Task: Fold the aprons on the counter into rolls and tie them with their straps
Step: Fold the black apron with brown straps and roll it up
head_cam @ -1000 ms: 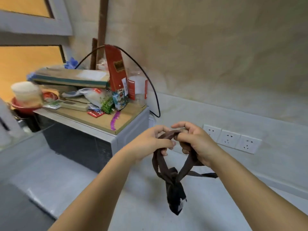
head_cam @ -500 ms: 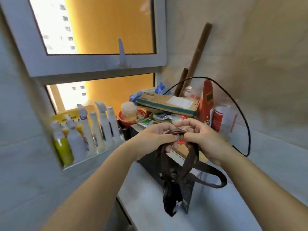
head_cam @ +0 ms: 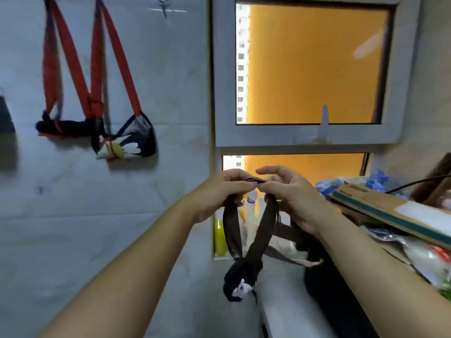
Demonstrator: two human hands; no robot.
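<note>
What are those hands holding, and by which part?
A rolled dark apron, hanging by its brown strap; left hand and right hand both pinch the strap's top.

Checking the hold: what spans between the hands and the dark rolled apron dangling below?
Head view: the brown strap loop of the rolled apron, pinched by left hand and right hand.
</note>
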